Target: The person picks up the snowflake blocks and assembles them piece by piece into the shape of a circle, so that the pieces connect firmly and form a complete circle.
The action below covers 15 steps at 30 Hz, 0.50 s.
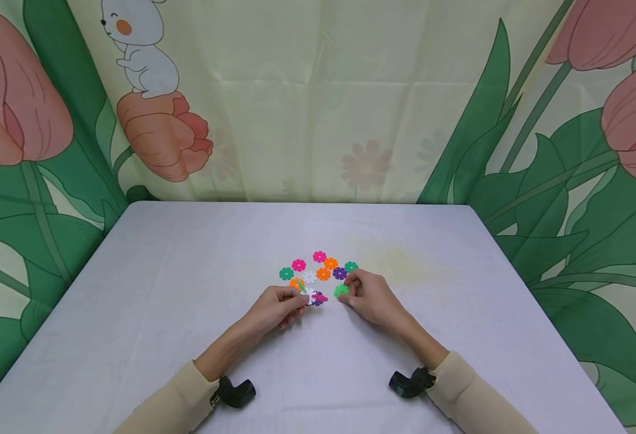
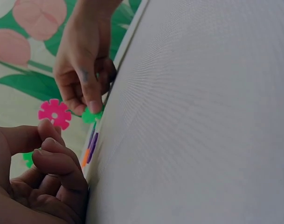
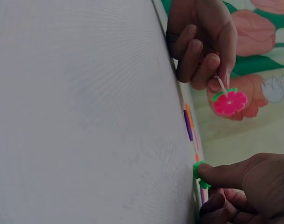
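My left hand (image 1: 280, 307) pinches a small joined piece of notched plastic snowflake discs, held by a white disc (image 1: 308, 295). A pink disc (image 3: 230, 103) and a green disc (image 2: 28, 159) are slotted to it. Purple shows behind the piece in the head view; whether it is attached I cannot tell. To the right, my right hand (image 1: 373, 296) grips a single green snowflake disc (image 1: 342, 290) between thumb and fingers, low at the tabletop. The held piece and that green disc are a short gap apart. Curled fingers hide part of both.
Loose snowflake discs lie just beyond the hands: pink (image 1: 319, 257), orange (image 1: 331, 263), purple (image 1: 340, 273), dark green (image 1: 286, 273) and white (image 1: 309, 277) among several. They rest on a white-covered table (image 1: 198, 259) before a printed flower curtain (image 1: 318, 120).
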{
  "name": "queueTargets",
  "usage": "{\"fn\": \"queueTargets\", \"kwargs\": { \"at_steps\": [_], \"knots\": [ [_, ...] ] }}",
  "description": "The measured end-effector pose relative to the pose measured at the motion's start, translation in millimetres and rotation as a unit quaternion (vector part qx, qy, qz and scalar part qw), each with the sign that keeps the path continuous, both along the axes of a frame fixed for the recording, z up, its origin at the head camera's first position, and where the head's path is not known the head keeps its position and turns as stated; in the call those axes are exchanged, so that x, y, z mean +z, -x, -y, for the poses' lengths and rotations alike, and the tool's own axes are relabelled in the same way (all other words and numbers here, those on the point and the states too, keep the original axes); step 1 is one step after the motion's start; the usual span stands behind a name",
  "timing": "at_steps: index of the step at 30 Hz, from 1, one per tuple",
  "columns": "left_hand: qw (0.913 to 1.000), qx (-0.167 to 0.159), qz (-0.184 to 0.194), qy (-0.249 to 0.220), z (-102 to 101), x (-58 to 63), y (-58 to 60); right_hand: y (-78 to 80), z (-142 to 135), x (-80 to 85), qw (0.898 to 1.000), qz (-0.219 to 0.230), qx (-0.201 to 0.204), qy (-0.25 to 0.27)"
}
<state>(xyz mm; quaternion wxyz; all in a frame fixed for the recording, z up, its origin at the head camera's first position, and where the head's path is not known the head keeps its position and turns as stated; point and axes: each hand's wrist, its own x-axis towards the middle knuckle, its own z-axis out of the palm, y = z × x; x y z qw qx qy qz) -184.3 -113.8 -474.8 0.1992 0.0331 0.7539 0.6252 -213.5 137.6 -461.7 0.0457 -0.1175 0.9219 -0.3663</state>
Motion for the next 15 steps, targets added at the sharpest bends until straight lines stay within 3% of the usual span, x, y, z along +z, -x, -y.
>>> {"fn": "queueTargets", "kwargs": {
  "at_steps": [10, 15],
  "knots": [
    [1.0, -0.004, -0.006, 0.0, 0.6, 0.2, 0.1, 2.8, -5.3, 5.7, 0.999, 0.026, 0.016, -0.014],
    [1.0, -0.001, -0.006, -0.001, 0.7, 0.7, 0.0, 2.7, -6.0, 6.0, 0.997, 0.06, 0.04, 0.015]
  ]
}}
